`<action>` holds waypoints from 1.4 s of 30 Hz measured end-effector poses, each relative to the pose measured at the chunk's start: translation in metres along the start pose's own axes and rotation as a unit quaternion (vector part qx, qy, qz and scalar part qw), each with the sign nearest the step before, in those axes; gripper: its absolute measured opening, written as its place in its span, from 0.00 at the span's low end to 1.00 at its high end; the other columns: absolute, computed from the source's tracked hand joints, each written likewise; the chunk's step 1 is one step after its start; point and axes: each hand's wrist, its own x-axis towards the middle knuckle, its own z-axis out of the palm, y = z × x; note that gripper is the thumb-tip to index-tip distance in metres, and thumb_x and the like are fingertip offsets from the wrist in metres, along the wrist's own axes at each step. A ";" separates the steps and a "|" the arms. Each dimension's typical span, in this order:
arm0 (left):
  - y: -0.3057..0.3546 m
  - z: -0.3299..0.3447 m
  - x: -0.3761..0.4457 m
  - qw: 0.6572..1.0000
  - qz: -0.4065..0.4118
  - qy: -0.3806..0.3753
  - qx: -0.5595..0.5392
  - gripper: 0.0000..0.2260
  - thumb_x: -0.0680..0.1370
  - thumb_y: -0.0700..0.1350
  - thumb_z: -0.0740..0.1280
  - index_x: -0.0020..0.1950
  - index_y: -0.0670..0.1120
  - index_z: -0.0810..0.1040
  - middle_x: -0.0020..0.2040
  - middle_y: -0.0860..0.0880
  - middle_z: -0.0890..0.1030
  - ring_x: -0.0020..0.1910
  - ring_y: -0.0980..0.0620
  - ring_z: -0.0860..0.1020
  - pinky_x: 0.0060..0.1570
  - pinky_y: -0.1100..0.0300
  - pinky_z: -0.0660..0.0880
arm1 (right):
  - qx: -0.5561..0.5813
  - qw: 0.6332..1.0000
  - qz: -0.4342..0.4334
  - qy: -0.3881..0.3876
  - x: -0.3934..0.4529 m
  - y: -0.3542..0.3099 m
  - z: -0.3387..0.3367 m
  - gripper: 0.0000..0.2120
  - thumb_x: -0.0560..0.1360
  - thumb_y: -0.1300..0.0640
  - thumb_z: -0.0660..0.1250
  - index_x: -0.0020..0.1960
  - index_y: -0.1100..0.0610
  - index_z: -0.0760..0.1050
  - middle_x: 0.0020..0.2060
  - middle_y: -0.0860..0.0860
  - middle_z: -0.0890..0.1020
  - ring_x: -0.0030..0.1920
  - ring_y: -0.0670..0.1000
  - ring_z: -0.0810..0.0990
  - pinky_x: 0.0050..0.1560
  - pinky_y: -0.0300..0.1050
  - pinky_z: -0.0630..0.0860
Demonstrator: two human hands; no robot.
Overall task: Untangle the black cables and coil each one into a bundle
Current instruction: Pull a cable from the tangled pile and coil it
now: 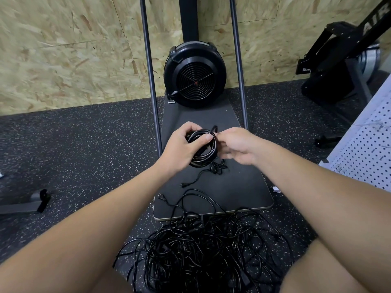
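A coiled black cable bundle (206,152) hangs above the dark platform. My left hand (184,146) grips the coil's upper left side, fingers curled round its loops. My right hand (237,145) pinches the cable's end at the coil's top right, where a short loop sticks up. A small knotted black cable (213,169) with a plug lies on the platform just below the coil. A large tangled heap of black cables (201,250) lies on the floor between my knees, with loops reaching onto the platform's near edge.
The dark platform (239,187) carries a black round fan unit (195,75) at its far end, flanked by two metal poles. A chipboard wall stands behind. Black gym equipment (338,66) and a white perforated panel (368,149) are at the right. Speckled rubber floor surrounds.
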 end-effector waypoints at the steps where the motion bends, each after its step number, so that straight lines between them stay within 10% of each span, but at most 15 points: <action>1: -0.002 0.001 -0.001 1.000 0.012 -0.008 0.004 0.09 0.82 0.45 0.77 0.56 0.43 0.81 0.46 0.47 0.85 0.44 0.54 0.81 0.50 0.58 0.79 | -0.009 1.000 0.017 -0.013 0.000 0.001 0.000 0.05 0.86 0.56 0.69 0.52 0.53 0.82 0.36 0.48 0.85 0.36 0.48 0.84 0.73 0.65 0.77; 11: 0.001 0.002 -0.009 0.989 0.087 -0.057 0.108 0.15 0.89 0.49 0.67 0.76 0.55 0.76 0.48 0.59 0.82 0.48 0.58 0.80 0.54 0.63 0.73 | 0.013 0.999 0.037 0.001 0.001 0.003 0.005 0.08 0.87 0.61 0.65 0.60 0.60 0.82 0.50 0.60 0.88 0.50 0.61 0.86 0.61 0.59 0.85; 18: -0.007 0.002 -0.004 0.979 0.113 -0.107 0.134 0.18 0.92 0.44 0.58 0.81 0.51 0.74 0.74 0.57 0.79 0.76 0.51 0.74 0.78 0.51 0.68 | -0.020 1.000 0.023 0.009 0.001 0.003 0.005 0.11 0.82 0.64 0.68 0.63 0.64 0.82 0.47 0.58 0.89 0.49 0.58 0.88 0.66 0.64 0.83; 26: -0.011 0.001 0.006 0.971 0.147 -0.025 0.186 0.21 0.89 0.41 0.63 0.81 0.55 0.74 0.53 0.50 0.79 0.56 0.52 0.79 0.64 0.54 0.75 | 0.125 0.978 -0.039 -0.164 -0.007 -0.005 -0.007 0.17 0.75 0.56 0.63 0.62 0.59 0.74 0.45 0.56 0.79 0.49 0.56 0.76 0.56 0.56 0.69; 33: -0.021 0.005 0.005 0.967 0.119 -0.036 0.224 0.20 0.90 0.44 0.61 0.82 0.55 0.72 0.53 0.49 0.76 0.55 0.52 0.77 0.63 0.56 0.73 | -0.119 0.982 -0.128 -0.074 -0.008 0.004 -0.001 0.08 0.78 0.70 0.74 0.53 0.59 0.80 0.43 0.51 0.83 0.46 0.49 0.80 0.54 0.47 0.75; 36: -0.030 0.002 0.003 0.965 0.098 -0.062 0.236 0.21 0.89 0.48 0.65 0.83 0.55 0.71 0.54 0.50 0.77 0.57 0.52 0.77 0.65 0.53 0.74 | -0.373 0.911 -0.177 -0.020 -0.012 0.001 -0.007 0.06 0.83 0.61 0.71 0.49 0.52 0.78 0.38 0.46 0.80 0.37 0.48 0.76 0.42 0.47 0.71; 42: -0.026 -0.001 0.007 0.959 0.098 -0.068 0.256 0.23 0.79 0.46 0.79 0.73 0.54 0.79 0.62 0.54 0.85 0.62 0.52 0.81 0.68 0.49 0.76 | -0.505 0.847 -0.164 -0.031 -0.018 -0.002 -0.017 0.26 0.85 0.55 0.69 0.81 0.52 0.68 0.70 0.51 0.82 0.69 0.55 0.82 0.70 0.56 0.77</action>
